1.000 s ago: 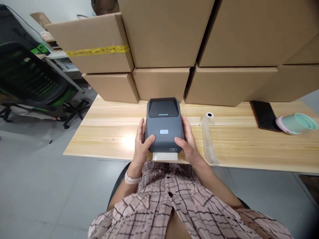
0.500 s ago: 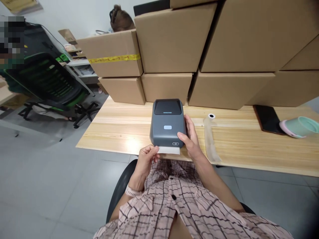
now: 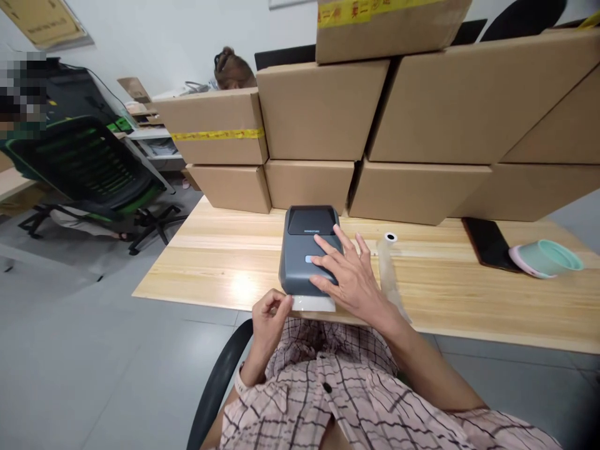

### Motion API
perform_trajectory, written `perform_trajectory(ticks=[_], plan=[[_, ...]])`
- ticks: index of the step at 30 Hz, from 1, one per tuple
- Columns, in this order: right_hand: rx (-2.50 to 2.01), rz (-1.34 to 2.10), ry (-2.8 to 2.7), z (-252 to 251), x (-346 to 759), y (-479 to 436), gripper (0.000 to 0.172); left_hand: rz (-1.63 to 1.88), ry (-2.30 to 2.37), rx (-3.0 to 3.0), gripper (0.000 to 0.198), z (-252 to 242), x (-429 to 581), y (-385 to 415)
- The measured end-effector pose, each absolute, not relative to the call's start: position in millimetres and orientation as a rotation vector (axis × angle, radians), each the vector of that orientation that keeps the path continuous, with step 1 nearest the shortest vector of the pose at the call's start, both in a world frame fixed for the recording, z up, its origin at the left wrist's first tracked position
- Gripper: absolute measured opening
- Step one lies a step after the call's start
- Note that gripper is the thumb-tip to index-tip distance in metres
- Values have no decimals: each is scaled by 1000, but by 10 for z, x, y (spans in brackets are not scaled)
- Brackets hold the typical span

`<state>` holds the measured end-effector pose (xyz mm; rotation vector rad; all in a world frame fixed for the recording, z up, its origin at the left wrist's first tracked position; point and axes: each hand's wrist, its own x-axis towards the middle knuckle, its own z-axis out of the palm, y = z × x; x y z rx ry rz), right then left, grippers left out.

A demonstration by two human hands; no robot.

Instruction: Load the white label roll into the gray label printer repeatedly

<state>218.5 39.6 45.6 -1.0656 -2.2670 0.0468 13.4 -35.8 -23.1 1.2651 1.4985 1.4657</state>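
A dark grey label printer (image 3: 297, 272) stands on the wooden table near its front edge. A strip of white label paper (image 3: 314, 304) sticks out of its front slot. My left hand (image 3: 269, 317) is closed, thumb and curled fingers pinching at the strip's left end; the exact contact is partly hidden. My right hand (image 3: 349, 278) is open over the printer's right side, fingers spread, one fingertip at the light blue button on top. Whether it presses cannot be seen.
A small paper roll (image 3: 390, 238) with a translucent strip (image 3: 388, 275) lies right of the printer. Farther right are a black phone (image 3: 490, 244) and a mint cup (image 3: 550, 257). Stacked cardboard boxes (image 3: 319, 112) line the back. An office chair (image 3: 84, 159) and other people are beyond.
My right hand has left the printer's right side and moved onto its top, fingers spreading. My left hand stays by the paper strip. The camera view has tilted up slightly.
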Motion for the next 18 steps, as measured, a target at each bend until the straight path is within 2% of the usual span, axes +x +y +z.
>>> perform_trajectory(ticks=[3, 6, 9, 14, 18], plan=[[-1055, 76, -2309, 489, 2183, 418, 39, 1702, 1534, 1406, 23, -234, 95, -301], [-1089, 94, -2280, 450, 2186, 392, 39, 1640, 1466, 1498, 49, -219, 151, -213], [-1145, 100, -2232, 351, 2183, 330, 42, 1518, 1436, 1478, 63, -240, 251, -169], [-1169, 64, -2202, 298, 2171, 282, 41, 1549, 1361, 1400, 65, -308, 303, -187], [-1139, 212, -2208, 312, 2190, 322, 40, 1553, 1320, 1344, 65, -298, 297, -205]])
